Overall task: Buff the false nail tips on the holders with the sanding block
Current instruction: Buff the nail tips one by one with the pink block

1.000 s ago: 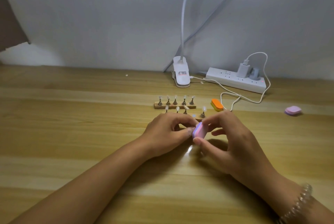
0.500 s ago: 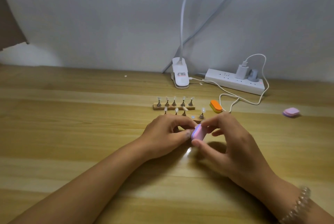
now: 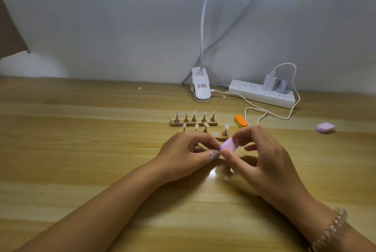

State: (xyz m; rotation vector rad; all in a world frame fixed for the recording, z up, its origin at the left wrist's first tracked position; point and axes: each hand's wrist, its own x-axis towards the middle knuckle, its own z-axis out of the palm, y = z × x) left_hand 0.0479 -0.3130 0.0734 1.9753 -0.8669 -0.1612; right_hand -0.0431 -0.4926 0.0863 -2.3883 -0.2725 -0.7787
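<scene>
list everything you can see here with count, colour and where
table: 1, wood, under everything
lamp: 1, white, back centre
power strip: 1, white, back right, two plugs in
cable: 1, white, loops by strip
back rack: 1, wood, five holders
front rack: 1, wood, four holders seen, partly behind hands
nail tips: 9 seen, pale, atop holders
orange block: 1, right of racks
spare block: 1, pink, far right
bracelet: 1, clear beads, right wrist
left hand: 1, pinched shut, contents hidden
right hand: 1, grips pink block
</scene>
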